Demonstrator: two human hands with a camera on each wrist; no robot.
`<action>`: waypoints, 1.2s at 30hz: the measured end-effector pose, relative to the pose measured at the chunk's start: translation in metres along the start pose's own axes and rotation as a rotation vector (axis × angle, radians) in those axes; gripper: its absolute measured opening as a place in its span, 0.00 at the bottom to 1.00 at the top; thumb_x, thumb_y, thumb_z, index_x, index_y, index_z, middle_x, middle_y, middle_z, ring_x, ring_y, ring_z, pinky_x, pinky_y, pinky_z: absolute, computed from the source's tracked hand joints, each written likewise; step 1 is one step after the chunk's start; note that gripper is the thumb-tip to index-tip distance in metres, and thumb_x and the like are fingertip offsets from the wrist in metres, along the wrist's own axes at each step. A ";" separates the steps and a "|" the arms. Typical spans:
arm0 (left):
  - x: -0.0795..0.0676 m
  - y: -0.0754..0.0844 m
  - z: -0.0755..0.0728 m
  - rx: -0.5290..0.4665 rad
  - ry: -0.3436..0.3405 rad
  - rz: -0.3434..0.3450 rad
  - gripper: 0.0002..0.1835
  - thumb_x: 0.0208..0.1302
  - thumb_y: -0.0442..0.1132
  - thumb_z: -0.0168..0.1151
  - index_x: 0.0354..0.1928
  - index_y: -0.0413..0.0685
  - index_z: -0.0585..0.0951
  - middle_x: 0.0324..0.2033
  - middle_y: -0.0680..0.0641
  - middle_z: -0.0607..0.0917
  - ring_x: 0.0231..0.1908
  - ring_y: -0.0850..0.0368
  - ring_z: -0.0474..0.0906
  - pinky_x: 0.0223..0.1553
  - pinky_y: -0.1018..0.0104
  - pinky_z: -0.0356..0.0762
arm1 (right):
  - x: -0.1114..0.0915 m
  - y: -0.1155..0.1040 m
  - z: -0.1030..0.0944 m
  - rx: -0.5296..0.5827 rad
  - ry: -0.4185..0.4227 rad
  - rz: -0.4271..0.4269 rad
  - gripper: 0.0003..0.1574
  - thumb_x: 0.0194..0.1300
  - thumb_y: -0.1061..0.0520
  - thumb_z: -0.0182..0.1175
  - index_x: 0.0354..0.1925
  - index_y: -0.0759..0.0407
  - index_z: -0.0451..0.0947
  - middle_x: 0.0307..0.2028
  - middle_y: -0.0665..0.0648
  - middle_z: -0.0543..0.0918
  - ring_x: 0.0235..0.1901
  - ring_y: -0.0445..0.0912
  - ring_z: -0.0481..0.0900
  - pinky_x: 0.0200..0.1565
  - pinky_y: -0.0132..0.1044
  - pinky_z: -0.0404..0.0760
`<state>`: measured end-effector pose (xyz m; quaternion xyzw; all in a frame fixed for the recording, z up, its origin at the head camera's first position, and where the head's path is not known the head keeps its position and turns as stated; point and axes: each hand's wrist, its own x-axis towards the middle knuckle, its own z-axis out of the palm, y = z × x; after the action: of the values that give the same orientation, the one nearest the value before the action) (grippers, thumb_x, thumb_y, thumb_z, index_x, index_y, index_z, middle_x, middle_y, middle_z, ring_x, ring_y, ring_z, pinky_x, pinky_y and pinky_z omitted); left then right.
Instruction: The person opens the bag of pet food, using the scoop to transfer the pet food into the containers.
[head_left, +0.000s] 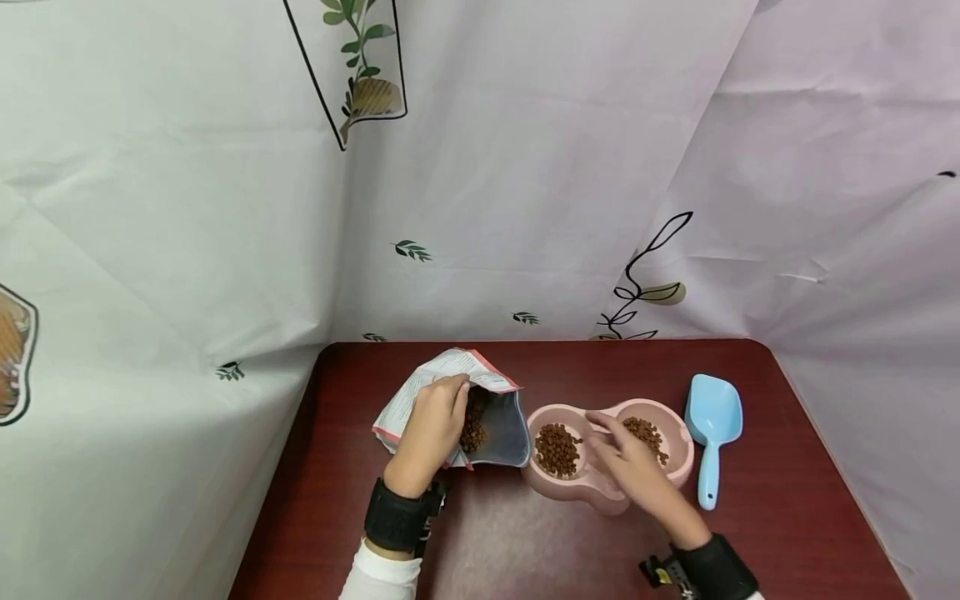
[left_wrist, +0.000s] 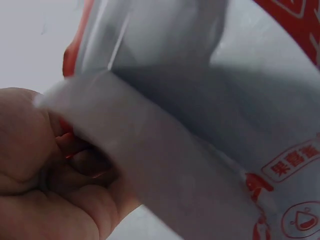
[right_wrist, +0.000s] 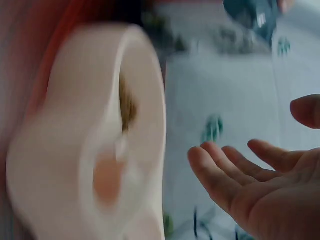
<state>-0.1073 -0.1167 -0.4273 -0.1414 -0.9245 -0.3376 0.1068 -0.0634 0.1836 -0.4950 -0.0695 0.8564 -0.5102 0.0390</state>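
Observation:
My left hand [head_left: 431, 429] pinches the upper edge of the mouth of a white and red kibble bag [head_left: 442, 367], which lies on its side at the left. Brown kibble [head_left: 472, 429] shows inside by its grey lining. In the left wrist view the bag's flap [left_wrist: 145, 135] covers part of the fingers. My right hand [head_left: 633, 467] hovers over the middle of a pink double pet bowl [head_left: 566, 492], holding nothing; its fingers look loosely extended in the right wrist view. A heap of kibble [head_left: 557, 450] fills the left bowl's floor, and more kibble [head_left: 645, 432] lies in the right one.
A light-blue scoop [head_left: 712, 408] lies right of the bowl, handle toward me. All stand on a dark red table [head_left: 780, 467] with rounded back corners. Behind and beside it hangs a white printed cloth [head_left: 487, 192]. The bag's mouth sits right against the bowl's left side.

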 end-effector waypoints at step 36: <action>-0.030 0.010 0.001 -0.039 -0.097 -0.083 0.40 0.75 0.53 0.62 0.78 0.39 0.62 0.78 0.37 0.61 0.75 0.41 0.63 0.67 0.42 0.73 | 0.030 -0.038 0.065 0.464 -0.190 0.143 0.29 0.80 0.66 0.45 0.75 0.74 0.61 0.61 0.77 0.78 0.24 0.37 0.80 0.23 0.28 0.74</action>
<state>-0.0760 -0.1142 -0.4308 -0.1212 -0.9269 -0.3524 0.0447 -0.0808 0.1052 -0.4925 -0.0459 0.7117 -0.6801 0.1701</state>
